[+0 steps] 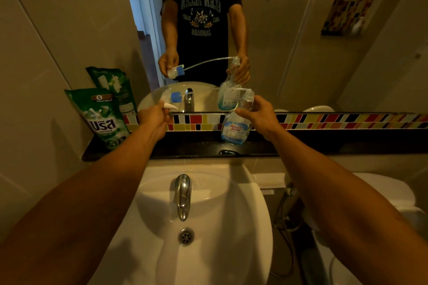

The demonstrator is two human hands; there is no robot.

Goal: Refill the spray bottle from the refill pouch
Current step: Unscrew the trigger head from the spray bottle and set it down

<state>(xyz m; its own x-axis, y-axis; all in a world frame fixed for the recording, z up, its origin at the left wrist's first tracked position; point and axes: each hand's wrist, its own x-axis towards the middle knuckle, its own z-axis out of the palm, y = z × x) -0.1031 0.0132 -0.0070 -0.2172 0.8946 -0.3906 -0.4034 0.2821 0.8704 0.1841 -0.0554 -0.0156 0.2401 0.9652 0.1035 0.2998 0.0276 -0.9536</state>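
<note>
My right hand (258, 116) grips the neck of a clear spray bottle (235, 127) with a blue-and-white label, tilted above the black ledge. The bottle's mouth is uncapped. My left hand (154, 116) holds the white and blue trigger head (170, 100), pulled off to the left. Its thin dip tube arcs back toward the bottle's mouth, clearest in the mirror. A green refill pouch (100, 117) leans upright against the left wall on the ledge, untouched.
A black stone ledge (196, 143) runs under the mirror, backed by a band of coloured tiles (335, 120). Below it sits a white basin (250, 227) with a chrome tap (183, 195) and drain. A toilet (393, 194) and hose stand at right.
</note>
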